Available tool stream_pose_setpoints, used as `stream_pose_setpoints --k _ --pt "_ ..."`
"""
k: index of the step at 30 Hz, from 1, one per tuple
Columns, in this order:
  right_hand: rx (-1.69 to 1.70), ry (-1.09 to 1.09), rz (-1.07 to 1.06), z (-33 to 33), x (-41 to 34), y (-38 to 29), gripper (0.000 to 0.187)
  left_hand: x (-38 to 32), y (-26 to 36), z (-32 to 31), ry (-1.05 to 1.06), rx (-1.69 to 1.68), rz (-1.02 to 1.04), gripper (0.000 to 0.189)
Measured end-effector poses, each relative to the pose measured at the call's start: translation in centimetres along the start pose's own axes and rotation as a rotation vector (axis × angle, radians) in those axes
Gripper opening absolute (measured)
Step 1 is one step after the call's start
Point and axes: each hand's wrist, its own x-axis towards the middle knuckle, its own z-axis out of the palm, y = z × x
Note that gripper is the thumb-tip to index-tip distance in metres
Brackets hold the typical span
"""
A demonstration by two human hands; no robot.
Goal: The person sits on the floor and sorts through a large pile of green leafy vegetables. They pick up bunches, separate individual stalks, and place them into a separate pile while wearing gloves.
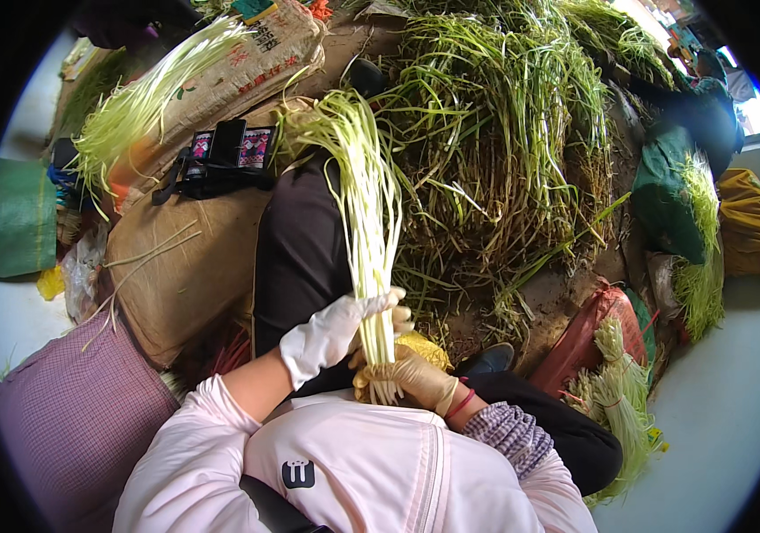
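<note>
My left hand [323, 336], in a whitish glove, is wrapped around the middle of a bundle of pale green leafy stalks [370, 233]. Close to the cut ends, against my pink jacket, my right hand [413, 376] grips the same bundle in a yellowish glove. The bundle points away from me over my dark-trousered leg, its thin leaves drooping at the far end. Beyond my right hand is a large heap of long green stalks [500, 146] with brownish lower ends. Some of my fingers are hidden behind the bundle.
Pale stalks [160, 100] lie on a printed woven sack [273, 60] at upper left. A patterned pouch [257, 148] and loose stalks rest on a tan surface [200, 286]. Tied bundles [620, 406] lie beside a red sack [596, 326] at right. Other people sit nearby on both sides.
</note>
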Motion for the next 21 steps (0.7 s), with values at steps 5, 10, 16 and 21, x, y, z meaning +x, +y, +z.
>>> stream_pose_setpoints --k 5,10,16,21 --pt "-0.162 0.018 0.005 0.3 0.1 1.5 0.019 0.0 -0.4 -1.7 -0.119 -0.030 0.056 0.057" --pt "-0.489 -0.194 -0.073 1.6 0.5 -4.1 0.042 0.3 6.0 -0.9 -0.414 -0.305 0.021 0.007" --pt "-0.056 -0.094 -0.719 1.8 9.6 -16.2 0.036 -5.0 9.7 1.2 -0.192 0.648 0.011 0.016" --pt "-0.087 0.426 -0.807 0.1 15.9 -23.0 0.016 -11.7 12.1 0.8 0.037 0.831 -0.059 0.017"
